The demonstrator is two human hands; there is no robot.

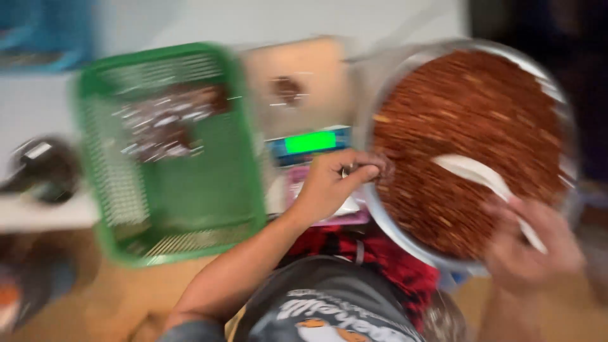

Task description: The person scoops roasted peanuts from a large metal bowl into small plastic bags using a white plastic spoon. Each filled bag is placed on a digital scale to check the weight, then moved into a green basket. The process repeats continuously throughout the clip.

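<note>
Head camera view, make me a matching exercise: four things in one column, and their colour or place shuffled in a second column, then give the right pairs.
Things:
1. basket
2. big round bowl
3. spoon
4. scale display

Descriptions:
A. white, lying in the red-brown mix, handle at the right hand
B. glowing green, just above the left hand
C. green plastic mesh, far left
D. metal, filled with red-brown flakes, on the right

Pairs: 1-C, 2-D, 3-A, 4-B
</note>
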